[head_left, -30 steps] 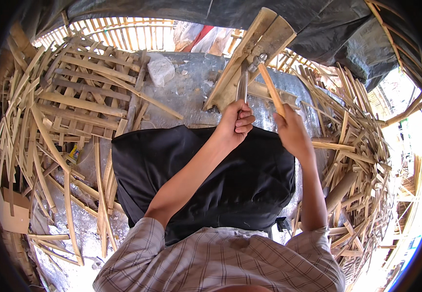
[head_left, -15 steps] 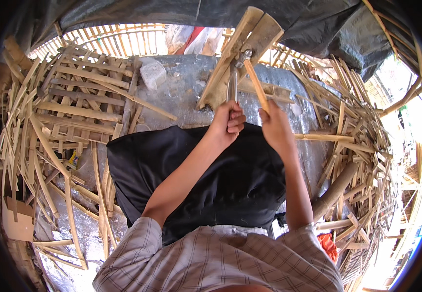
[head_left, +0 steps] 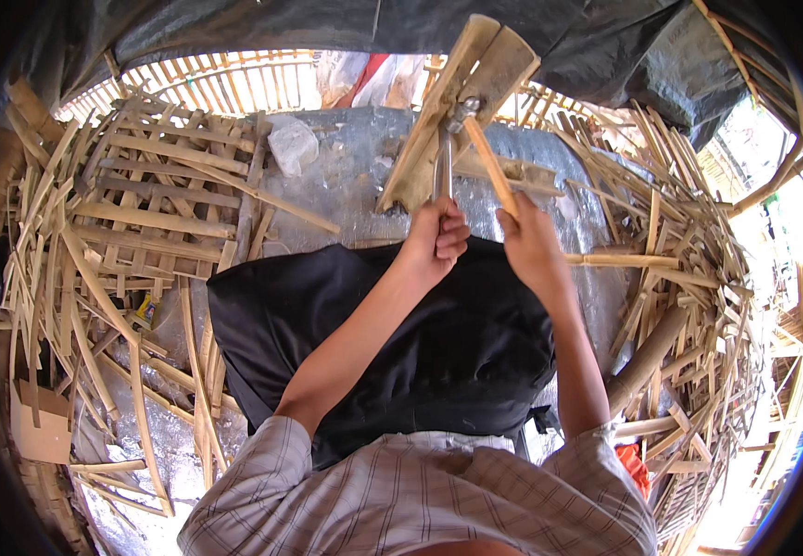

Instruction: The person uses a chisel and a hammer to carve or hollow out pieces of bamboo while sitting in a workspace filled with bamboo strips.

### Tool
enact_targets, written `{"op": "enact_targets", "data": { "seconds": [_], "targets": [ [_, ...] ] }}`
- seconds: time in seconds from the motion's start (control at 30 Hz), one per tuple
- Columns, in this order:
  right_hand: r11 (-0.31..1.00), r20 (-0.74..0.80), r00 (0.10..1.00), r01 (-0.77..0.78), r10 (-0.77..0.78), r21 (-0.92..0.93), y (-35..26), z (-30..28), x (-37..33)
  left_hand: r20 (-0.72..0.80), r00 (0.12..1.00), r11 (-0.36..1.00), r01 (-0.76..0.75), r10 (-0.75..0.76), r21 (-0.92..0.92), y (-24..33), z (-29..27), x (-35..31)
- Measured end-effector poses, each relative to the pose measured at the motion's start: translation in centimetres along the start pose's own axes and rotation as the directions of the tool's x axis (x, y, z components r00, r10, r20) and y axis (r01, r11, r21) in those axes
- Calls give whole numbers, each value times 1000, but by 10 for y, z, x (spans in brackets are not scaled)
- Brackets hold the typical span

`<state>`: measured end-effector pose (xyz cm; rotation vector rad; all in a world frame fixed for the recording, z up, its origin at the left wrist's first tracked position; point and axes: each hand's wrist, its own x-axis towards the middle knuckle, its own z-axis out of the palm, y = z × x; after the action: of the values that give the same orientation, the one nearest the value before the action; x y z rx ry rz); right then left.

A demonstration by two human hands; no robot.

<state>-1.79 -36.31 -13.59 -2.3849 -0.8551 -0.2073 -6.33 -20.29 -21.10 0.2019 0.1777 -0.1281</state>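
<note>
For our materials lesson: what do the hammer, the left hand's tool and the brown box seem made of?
Hammer: handle probably smooth wood, being tan; head likely metal, grey and shiny.
Narrow tool: likely polished metal, given its bright streaks.
Box: probably matte cardboard, flat and brown.

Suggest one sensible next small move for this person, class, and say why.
Perhaps raise the hammer slightly for a tap: the right grip holds it, the left grip holds the metal tool, and in this view the hammer's head sits at that tool's far end, over the split bamboo.
</note>
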Motion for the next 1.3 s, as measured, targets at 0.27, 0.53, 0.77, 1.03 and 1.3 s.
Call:
{"op": "enact_targets", "data": {
  "seconds": [0.27, 0.53, 0.77, 1.03, 1.3],
  "targets": [
    [977, -357, 914, -142, 192, 161, -49, -16, 15, -11, 999, 995, -35, 36, 91, -1, 4, 1],
    [999, -142, 989, 32, -31, 5, -17, -14, 8, -2, 999, 998, -36, 36, 53, 4, 0, 2],
    [968, -515, 853, 57, 80, 246, -19, 6, 23, 30, 1000, 998, -5, 4, 55, -3, -1, 6],
    [992, -5, 995, -101, 101, 77, -30, -38, 12, 13, 999, 996, -34, 33, 76, 8, -7, -4],
    [993, -153, 981, -112, 117, 43, 10, 41, -1, -27, 1000, 999, -12, 13, 34, -4, -5, 10]
  ]
}}
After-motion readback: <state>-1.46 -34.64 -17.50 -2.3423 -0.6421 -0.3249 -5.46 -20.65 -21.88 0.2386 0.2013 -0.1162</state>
